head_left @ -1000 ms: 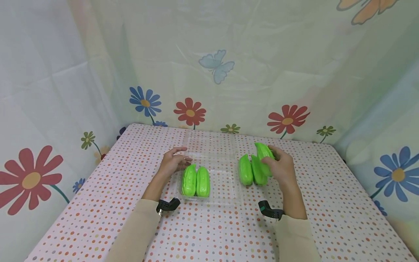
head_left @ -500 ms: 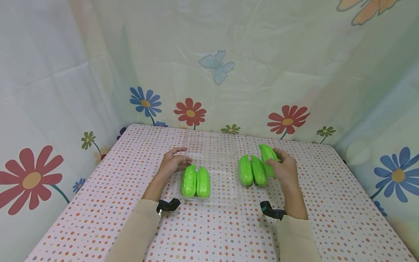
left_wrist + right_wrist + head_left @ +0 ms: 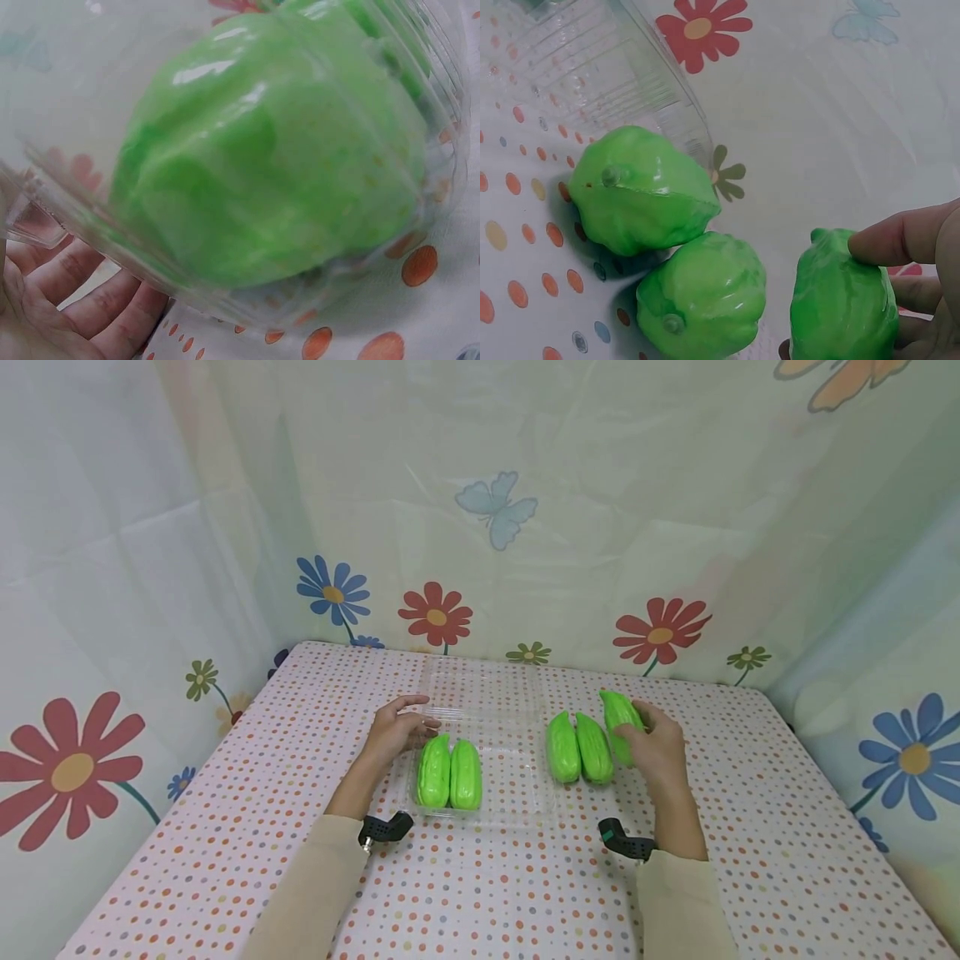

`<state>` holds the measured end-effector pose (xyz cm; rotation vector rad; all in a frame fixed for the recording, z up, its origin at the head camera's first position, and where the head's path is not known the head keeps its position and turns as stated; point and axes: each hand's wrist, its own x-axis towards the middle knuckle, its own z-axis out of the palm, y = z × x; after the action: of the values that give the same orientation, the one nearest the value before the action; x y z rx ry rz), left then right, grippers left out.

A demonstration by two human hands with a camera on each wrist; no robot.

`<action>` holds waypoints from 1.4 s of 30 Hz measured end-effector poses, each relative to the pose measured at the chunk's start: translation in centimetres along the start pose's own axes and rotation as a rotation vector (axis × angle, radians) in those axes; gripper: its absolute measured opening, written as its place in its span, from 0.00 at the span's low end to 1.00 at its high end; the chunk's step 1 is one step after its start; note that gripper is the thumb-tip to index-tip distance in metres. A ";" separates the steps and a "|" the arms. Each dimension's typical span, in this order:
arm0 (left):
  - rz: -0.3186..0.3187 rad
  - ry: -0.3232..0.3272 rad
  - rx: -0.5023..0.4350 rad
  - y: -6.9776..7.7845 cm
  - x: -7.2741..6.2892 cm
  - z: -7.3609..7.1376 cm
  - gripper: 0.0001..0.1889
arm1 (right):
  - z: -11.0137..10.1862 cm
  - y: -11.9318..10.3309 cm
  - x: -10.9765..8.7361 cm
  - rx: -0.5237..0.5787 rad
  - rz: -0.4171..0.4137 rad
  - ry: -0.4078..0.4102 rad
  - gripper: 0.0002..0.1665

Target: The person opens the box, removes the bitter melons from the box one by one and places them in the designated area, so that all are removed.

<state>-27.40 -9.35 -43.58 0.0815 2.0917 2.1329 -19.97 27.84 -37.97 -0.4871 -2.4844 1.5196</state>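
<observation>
In the head view my right hand (image 3: 656,747) grips a green toy bitter melon (image 3: 619,727), thumb on the near side and fingers behind. Left of it, two more green bitter melons (image 3: 564,748) lie side by side on the table; the right wrist view shows a gap between them and the held bitter melon (image 3: 844,300). A clear plastic container (image 3: 517,814) lies opened out, with two bitter melons (image 3: 466,777) in its left part. My left hand (image 3: 392,733) rests against the container's left side, its fingers (image 3: 112,304) loosely bent outside the plastic wall.
The container's clear lid (image 3: 483,685) lies folded back behind it. A dotted cloth (image 3: 480,893) covers the table. Behind stands a curtain (image 3: 570,568) printed with flowers and butterflies, and it closes in both sides too.
My right hand has moved a little to the right with its bitter melon, away from the two lying beside it. The left hand and the container have stayed put.
</observation>
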 end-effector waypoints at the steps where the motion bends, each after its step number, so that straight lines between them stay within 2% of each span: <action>1: -0.003 0.000 -0.002 0.0 0.0 0.0 0.29 | 0.0 0.1 0.0 -0.003 0.004 0.001 0.39; 32: 0.010 -0.003 -0.009 -0.3 0.3 -0.1 0.28 | 0.5 2.3 1.2 -0.054 0.103 -0.030 0.40; 42: 0.005 -0.022 -0.005 -0.2 0.2 -0.2 0.28 | 0.6 2.7 1.4 -0.086 0.124 -0.033 0.40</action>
<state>-27.60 -9.52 -43.75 0.1097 2.0767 2.1298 -20.94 29.03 -40.67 -0.6467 -2.5974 1.4794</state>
